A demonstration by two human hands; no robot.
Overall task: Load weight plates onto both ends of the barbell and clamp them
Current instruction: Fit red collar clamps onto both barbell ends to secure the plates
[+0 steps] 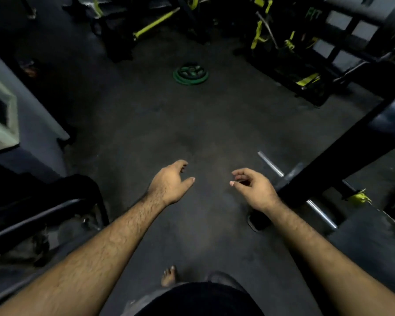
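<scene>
A small stack of green-rimmed weight plates (190, 73) lies flat on the dark gym floor, far ahead of me. A chrome barbell (271, 166) runs diagonally at the right, its bare end pointing up-left, its middle hidden behind a black rack beam (342, 142). My left hand (170, 182) and my right hand (252, 187) are held out in front at mid-frame, fingers loosely curled and apart, holding nothing. Both hands are well short of the plates; my right hand is just left of the bar.
Black and yellow gym machines (290, 44) line the back and right. A black bench frame (46, 208) stands at lower left, a grey wall corner (32, 115) at the left. A dark flat object (257, 221) lies on the floor under my right wrist. My bare foot (169, 275) shows below.
</scene>
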